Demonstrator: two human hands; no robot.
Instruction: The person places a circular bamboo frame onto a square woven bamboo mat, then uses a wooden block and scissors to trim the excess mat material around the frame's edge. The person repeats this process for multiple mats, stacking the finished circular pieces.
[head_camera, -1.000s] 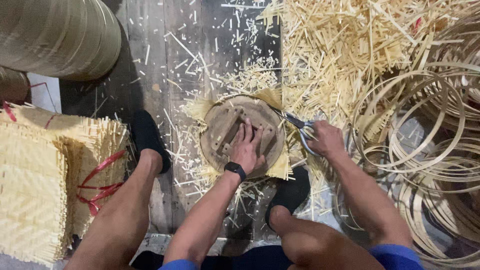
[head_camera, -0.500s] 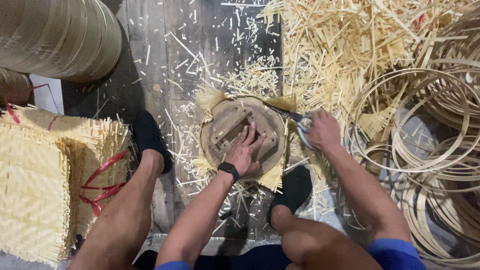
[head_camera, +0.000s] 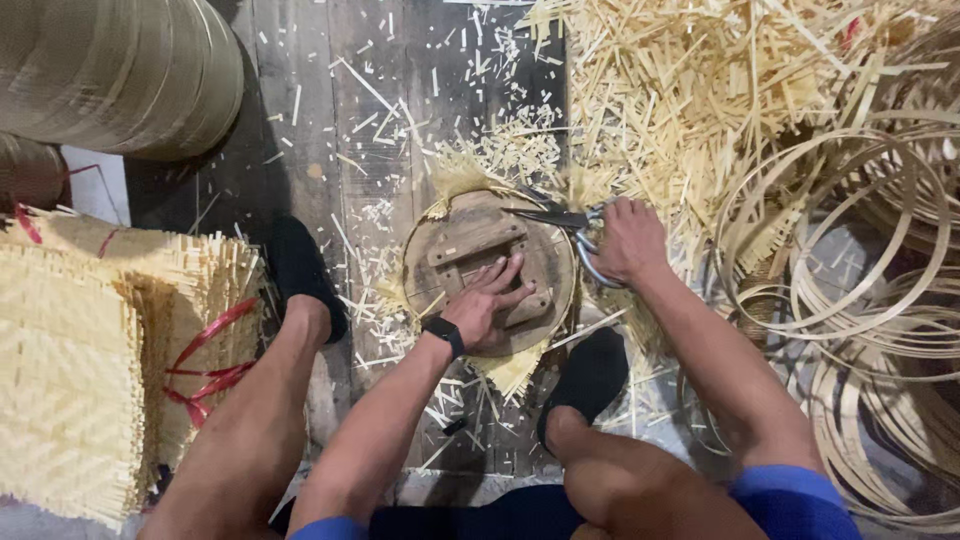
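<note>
round wooden form (head_camera: 470, 235) on the floor between the two feet, woven mat edges sticking out from under it. left hand (head_camera: 487, 303) flat on top of the form, fingers (head_camera: 505, 275) spread and pressing, gripping nothing. right hand (head_camera: 628, 240) just right of the form, fingers curled closed through the handles of scissors (head_camera: 560, 218); blades lying across the form's upper right rim. stack of woven mats (head_camera: 70, 370) well left of the form, tied with red strap. bamboo hoops (head_camera: 850, 250) well right. loose strip offcuts (head_camera: 680, 90) above the form.
</note>
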